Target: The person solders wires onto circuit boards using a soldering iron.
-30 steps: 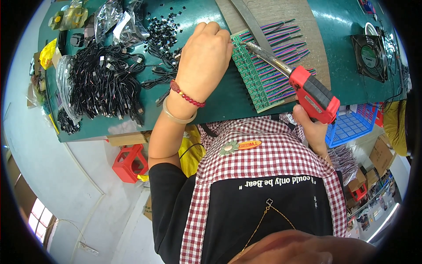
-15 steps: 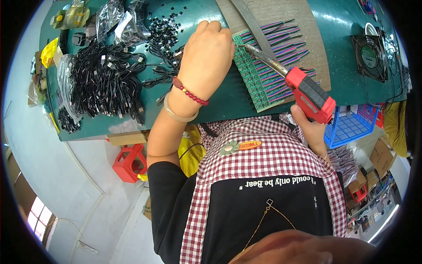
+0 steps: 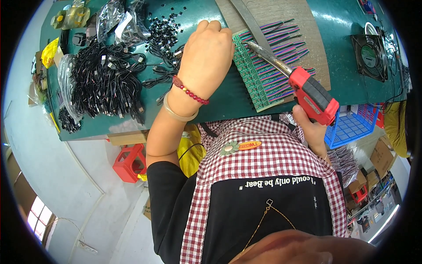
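My right hand (image 3: 311, 131) grips a red and black soldering gun (image 3: 313, 97) by its handle. The metal tip hovers over or touches the green circuit board panel (image 3: 250, 72) near its upper left part; which one, I cannot tell. Many black, pink and blue wires (image 3: 281, 59) run in rows from the panel's right side. My left hand (image 3: 207, 55) is curled closed beside the panel's upper left edge, its back turned up. Whatever its fingertips pinch is hidden. Black cables (image 3: 169, 70) lie left of that wrist.
A large bundle of black cables (image 3: 105, 81) covers the table's left. Behind it are small black connectors (image 3: 165, 31) and plastic bags (image 3: 131, 26). A metal strip (image 3: 252, 24) lies across the brown board (image 3: 303, 17). At right stand a fan (image 3: 369, 57) and a blue crate (image 3: 351, 127).
The soldering gun has shifted slightly right with my right hand, and its tip sits a little farther up and right on the panel. My left hand has hardly moved.
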The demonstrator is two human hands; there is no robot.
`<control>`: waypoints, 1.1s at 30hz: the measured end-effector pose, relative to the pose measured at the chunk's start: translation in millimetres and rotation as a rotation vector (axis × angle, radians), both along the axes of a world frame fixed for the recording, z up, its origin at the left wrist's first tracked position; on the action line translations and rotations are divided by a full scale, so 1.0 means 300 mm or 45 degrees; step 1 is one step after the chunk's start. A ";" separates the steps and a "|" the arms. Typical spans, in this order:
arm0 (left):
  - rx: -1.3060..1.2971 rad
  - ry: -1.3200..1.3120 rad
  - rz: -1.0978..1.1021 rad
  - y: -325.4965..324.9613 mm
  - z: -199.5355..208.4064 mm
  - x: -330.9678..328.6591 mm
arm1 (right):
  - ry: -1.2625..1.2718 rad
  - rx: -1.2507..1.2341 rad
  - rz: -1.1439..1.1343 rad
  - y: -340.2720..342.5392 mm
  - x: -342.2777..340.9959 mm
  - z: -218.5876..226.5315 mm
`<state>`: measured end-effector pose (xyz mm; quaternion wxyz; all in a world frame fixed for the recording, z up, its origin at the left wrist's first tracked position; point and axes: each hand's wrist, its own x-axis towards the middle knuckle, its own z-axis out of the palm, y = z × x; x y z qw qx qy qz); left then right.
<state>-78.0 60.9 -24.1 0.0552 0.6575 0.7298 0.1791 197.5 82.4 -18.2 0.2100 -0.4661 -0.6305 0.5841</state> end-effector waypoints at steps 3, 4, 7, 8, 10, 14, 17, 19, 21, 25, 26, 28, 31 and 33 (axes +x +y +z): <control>-0.002 0.005 -0.002 0.000 0.002 0.001 | -0.006 -0.015 -0.016 0.000 0.006 -0.005; -0.005 0.005 -0.002 0.000 0.003 0.001 | -0.006 -0.011 -0.025 -0.001 0.007 -0.008; 0.010 -0.004 -0.002 -0.002 0.000 0.000 | 0.020 0.068 -0.002 -0.005 0.012 -0.023; 0.010 -0.003 -0.002 -0.002 0.000 0.001 | 0.021 0.068 -0.002 -0.004 0.011 -0.023; -0.003 -0.001 0.000 -0.001 0.001 0.002 | 0.021 0.120 -0.005 -0.003 0.007 -0.020; -0.010 -0.007 0.001 -0.003 0.003 0.003 | 0.026 -0.005 -0.076 0.000 0.026 -0.019; -0.019 -0.002 0.017 -0.011 0.007 0.003 | 0.026 -0.047 -0.083 -0.001 0.034 -0.022; -0.036 -0.056 0.021 -0.022 0.012 -0.002 | 0.051 -0.081 -0.098 -0.001 0.036 -0.020; 0.059 -0.132 0.000 -0.046 0.024 -0.014 | 0.066 -0.035 -0.113 -0.003 0.035 -0.027; 0.141 -0.119 0.118 -0.123 0.078 -0.048 | 0.065 -0.009 -0.204 0.007 0.052 -0.042; -0.010 -0.066 0.178 -0.166 0.104 -0.048 | 0.066 -0.014 -0.197 0.011 0.050 -0.036; -0.285 -0.070 0.162 -0.253 0.096 -0.046 | 0.096 -0.017 -0.205 0.026 0.041 -0.014; -0.376 0.046 0.253 -0.310 0.052 -0.004 | 0.152 -0.106 -0.232 0.035 0.016 0.005; -0.289 -0.074 0.332 -0.335 0.017 -0.011 | 0.193 -0.102 -0.243 0.033 0.013 0.006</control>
